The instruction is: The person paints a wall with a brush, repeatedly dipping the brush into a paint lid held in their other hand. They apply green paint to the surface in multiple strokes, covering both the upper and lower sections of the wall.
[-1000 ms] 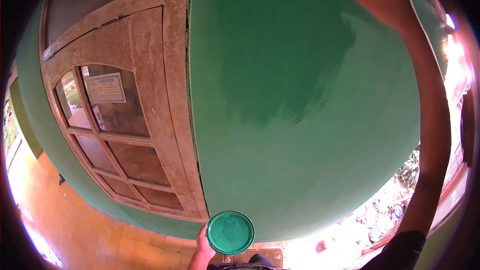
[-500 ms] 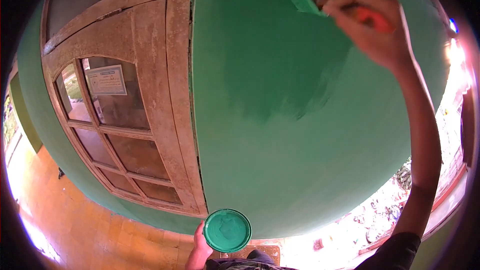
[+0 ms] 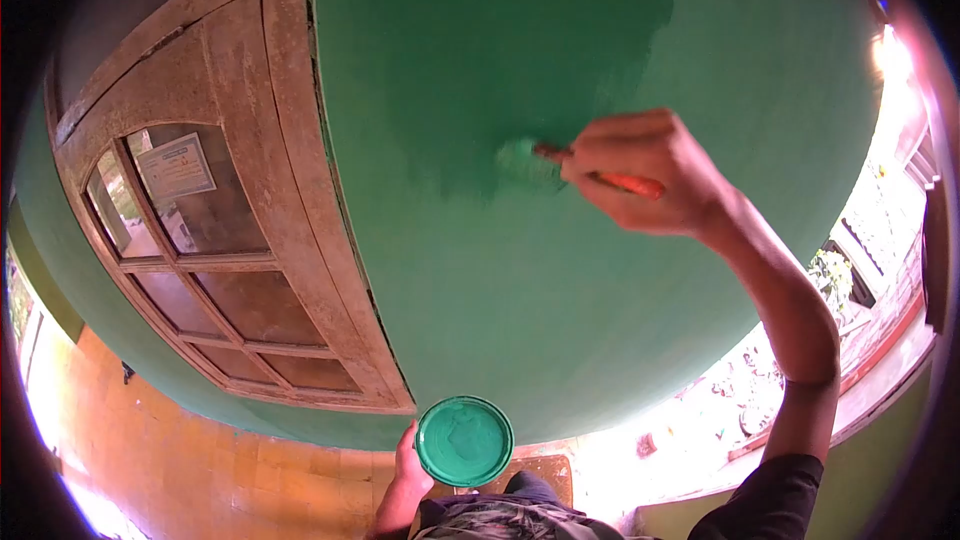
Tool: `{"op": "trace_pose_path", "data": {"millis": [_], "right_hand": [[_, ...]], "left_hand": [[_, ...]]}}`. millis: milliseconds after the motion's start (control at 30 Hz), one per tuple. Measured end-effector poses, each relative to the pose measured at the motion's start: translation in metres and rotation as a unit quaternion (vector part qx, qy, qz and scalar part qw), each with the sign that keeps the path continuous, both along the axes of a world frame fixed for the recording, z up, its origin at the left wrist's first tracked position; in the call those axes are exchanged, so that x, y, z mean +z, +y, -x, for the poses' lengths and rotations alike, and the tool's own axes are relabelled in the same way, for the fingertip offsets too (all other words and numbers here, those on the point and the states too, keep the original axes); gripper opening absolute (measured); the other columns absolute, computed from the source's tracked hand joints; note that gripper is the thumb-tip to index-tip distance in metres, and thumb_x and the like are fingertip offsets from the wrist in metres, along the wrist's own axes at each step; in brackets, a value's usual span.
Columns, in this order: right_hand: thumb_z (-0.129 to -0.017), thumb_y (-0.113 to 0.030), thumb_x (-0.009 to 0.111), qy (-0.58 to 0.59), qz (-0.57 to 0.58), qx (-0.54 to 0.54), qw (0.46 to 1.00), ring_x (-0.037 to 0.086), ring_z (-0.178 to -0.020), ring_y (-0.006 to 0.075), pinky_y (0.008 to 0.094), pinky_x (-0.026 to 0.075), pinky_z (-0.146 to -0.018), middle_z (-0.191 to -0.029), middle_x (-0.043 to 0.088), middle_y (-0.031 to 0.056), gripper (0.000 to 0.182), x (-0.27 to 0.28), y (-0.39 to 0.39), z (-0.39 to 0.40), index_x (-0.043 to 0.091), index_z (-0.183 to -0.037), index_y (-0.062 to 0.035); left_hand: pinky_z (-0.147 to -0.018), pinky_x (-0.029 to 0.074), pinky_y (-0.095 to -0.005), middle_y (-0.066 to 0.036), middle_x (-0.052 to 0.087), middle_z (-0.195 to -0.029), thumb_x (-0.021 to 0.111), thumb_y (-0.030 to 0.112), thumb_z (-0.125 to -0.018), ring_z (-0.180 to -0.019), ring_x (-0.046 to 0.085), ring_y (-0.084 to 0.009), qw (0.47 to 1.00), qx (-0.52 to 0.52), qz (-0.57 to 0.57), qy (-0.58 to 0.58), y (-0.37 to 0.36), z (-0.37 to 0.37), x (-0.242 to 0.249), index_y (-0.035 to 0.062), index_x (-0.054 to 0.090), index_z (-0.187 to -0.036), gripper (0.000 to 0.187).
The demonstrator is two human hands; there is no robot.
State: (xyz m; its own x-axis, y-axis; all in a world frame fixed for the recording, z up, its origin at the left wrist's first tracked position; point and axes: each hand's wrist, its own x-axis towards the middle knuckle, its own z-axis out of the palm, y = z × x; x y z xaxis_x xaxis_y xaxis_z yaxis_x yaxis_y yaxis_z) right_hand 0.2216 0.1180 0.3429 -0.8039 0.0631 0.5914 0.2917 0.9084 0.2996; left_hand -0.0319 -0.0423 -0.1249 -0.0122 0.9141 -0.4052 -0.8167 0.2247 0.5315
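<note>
My right hand [image 3: 640,175] is closed around the orange handle of a paintbrush [image 3: 525,157]. The brush's green-coated bristles, blurred by motion, are at the wall [image 3: 560,330], by the lower edge of a darker, wet-looking green patch [image 3: 480,70]. Low in the view, my left hand [image 3: 410,462] grips the side of a round tub of green paint [image 3: 464,442], held level in front of my body. Some of the left fingers are hidden behind the tub.
Left of the painted area is a worn wooden window frame [image 3: 290,140] with glass panes and a paper notice [image 3: 175,166] behind one. Orange floor tiles [image 3: 230,455] lie below. Bright outdoor ground with plants [image 3: 832,275] shows at the right.
My right hand has brought the brush down and to the left, from high on the wall to the patch's lower edge. The view has shifted slightly; my left hand still holds the tub.
</note>
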Motion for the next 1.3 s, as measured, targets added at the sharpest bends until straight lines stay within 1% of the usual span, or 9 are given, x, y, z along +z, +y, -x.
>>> {"op": "trace_pose_path", "data": {"millis": [167, 300, 367, 500, 733, 900, 967, 1133, 1300], "right_hand": [[-0.071, -0.009, 0.071, 0.069, -0.332, -0.026, 0.940, 0.062, -0.065, 0.0178, 0.0309, 0.052, -0.048, -0.083, 0.061, 0.0077, 0.018, -0.019, -0.011, 0.007, 0.053, -0.075, -0.0107], [-0.071, -0.011, 0.067, -0.074, -0.282, -0.048, 0.955, 0.065, -0.075, 0.0194, 0.0301, 0.058, -0.052, -0.093, 0.067, 0.0090, 0.014, -0.109, -0.004, 0.011, 0.055, -0.078, -0.0111], [-0.074, -0.008, 0.067, -0.094, -0.003, 0.028, 0.995, 0.065, -0.073, 0.0206, 0.0334, 0.057, -0.053, -0.088, 0.066, 0.0055, 0.012, -0.127, -0.012, 0.013, 0.058, -0.082, -0.0095], [-0.076, 0.000, 0.068, 0.060, 0.031, 0.038, 0.997, 0.063, -0.067, 0.0227, 0.0372, 0.052, -0.051, -0.083, 0.063, 0.0035, 0.016, -0.078, 0.014, -0.002, 0.064, -0.089, -0.0086], [-0.065, -0.010, 0.072, 0.074, -0.361, -0.008, 0.930, 0.064, -0.069, 0.0198, 0.0296, 0.053, -0.048, -0.089, 0.064, 0.0106, 0.020, -0.047, 0.002, 0.004, 0.057, -0.077, -0.0107], [-0.067, -0.011, 0.072, -0.087, -0.172, 0.024, 0.981, 0.065, -0.071, 0.0220, 0.0321, 0.053, -0.050, -0.089, 0.066, 0.0115, 0.019, -0.131, -0.004, 0.016, 0.058, -0.080, -0.0086], [-0.071, -0.008, 0.070, -0.016, 0.133, 0.110, 0.985, 0.063, -0.068, 0.0247, 0.0347, 0.051, -0.048, -0.086, 0.064, 0.0103, 0.016, -0.121, 0.001, 0.019, 0.062, -0.085, -0.0065], [-0.071, -0.003, 0.067, 0.086, -0.046, 0.075, 0.992, 0.061, -0.061, 0.0235, 0.0341, 0.049, -0.046, -0.083, 0.062, 0.0089, 0.016, -0.056, 0.014, 0.015, 0.062, -0.086, -0.0056], [-0.066, -0.010, 0.069, 0.136, -0.374, 0.042, 0.917, 0.062, -0.066, 0.0160, 0.0284, 0.051, -0.043, -0.093, 0.065, 0.0122, 0.019, -0.063, 0.006, 0.033, 0.053, -0.075, -0.0097]], "left_hand": [[-0.107, 0.046, -0.0478, -0.015, 0.063, -0.133, 0.039, 0.049, -0.103, -0.123, 0.060, -0.0305, 1.000, -0.021, -0.005, 0.005, -0.002, 0.000, -0.004, 0.0035, 0.057, -0.136, 0.059], [-0.106, 0.046, -0.0462, -0.014, 0.065, -0.131, 0.042, 0.047, -0.103, -0.120, 0.061, -0.0289, 1.000, -0.020, 0.017, -0.012, -0.009, -0.004, 0.001, 0.0035, 0.059, -0.132, 0.055], [-0.106, 0.046, -0.0462, -0.014, 0.064, -0.131, 0.043, 0.048, -0.103, -0.121, 0.060, -0.0287, 0.999, -0.024, 0.014, -0.016, -0.009, -0.005, -0.001, 0.0037, 0.059, -0.132, 0.056], [-0.107, 0.046, -0.0461, -0.014, 0.064, -0.131, 0.043, 0.048, -0.103, -0.121, 0.060, -0.0287, 1.000, -0.023, 0.014, -0.011, -0.014, -0.003, 0.000, 0.0038, 0.059, -0.133, 0.056], [-0.106, 0.046, -0.0454, -0.013, 0.064, -0.131, 0.042, 0.050, -0.103, -0.120, 0.060, -0.0285, 1.000, -0.004, 0.005, -0.013, -0.019, 0.002, -0.003, 0.0045, 0.059, -0.132, 0.057], [-0.106, 0.046, -0.0449, -0.013, 0.064, -0.131, 0.042, 0.049, -0.103, -0.120, 0.060, -0.0282, 1.000, 0.001, 0.003, -0.030, -0.015, 0.004, -0.016, 0.0046, 0.059, -0.132, 0.056], [-0.106, 0.046, -0.0448, -0.013, 0.064, -0.131, 0.041, 0.048, -0.103, -0.120, 0.060, -0.0283, 1.000, 0.011, 0.009, -0.020, -0.016, 0.000, -0.005, 0.0043, 0.059, -0.132, 0.055], [-0.105, 0.046, -0.0450, -0.013, 0.064, -0.130, 0.042, 0.049, -0.103, -0.120, 0.060, -0.0284, 1.000, 0.010, 0.002, -0.019, -0.019, 0.004, -0.007, 0.0047, 0.059, -0.132, 0.055], [-0.105, 0.046, -0.0449, -0.013, 0.064, -0.131, 0.041, 0.049, -0.103, -0.120, 0.060, -0.0283, 0.999, 0.024, 0.002, -0.038, -0.018, 0.007, -0.012, 0.0052, 0.059, -0.132, 0.055]]}}
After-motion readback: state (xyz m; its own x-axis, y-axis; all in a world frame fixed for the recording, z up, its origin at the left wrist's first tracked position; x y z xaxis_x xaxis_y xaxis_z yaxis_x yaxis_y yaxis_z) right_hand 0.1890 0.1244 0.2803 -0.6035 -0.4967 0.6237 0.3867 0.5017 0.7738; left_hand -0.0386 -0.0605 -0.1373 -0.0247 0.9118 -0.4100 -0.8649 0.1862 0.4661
